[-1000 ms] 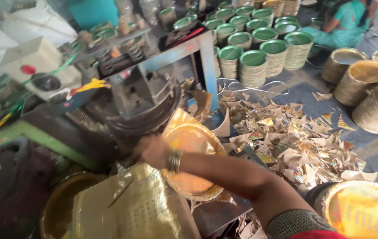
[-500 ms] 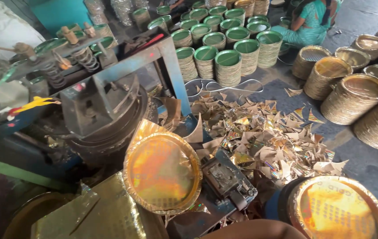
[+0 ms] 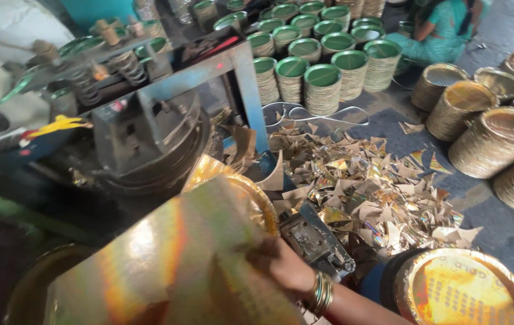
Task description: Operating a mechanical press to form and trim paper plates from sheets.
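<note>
My right hand (image 3: 281,265), bangles on its wrist, reaches in from the lower right and grips the edge of a large shiny gold foil sheet (image 3: 167,265). The sheet fills the lower left of the head view. Behind its upper edge shows the rim of a round gold plate (image 3: 256,194). Just beyond stands the dark press machine (image 3: 148,138) with its blue frame (image 3: 242,78). My left hand is not visible; the sheet may hide it.
A stack of gold plates (image 3: 467,289) sits at the lower right. Foil and card scraps (image 3: 371,192) litter the floor. Several stacks of green-faced plates (image 3: 323,78) stand behind, gold-rimmed stacks (image 3: 492,138) at right. A person in teal (image 3: 443,30) sits far back.
A second ago my right hand held a gold plate at the press. The plate then came up toward me, and now the foil sheet is raised in front of it.
</note>
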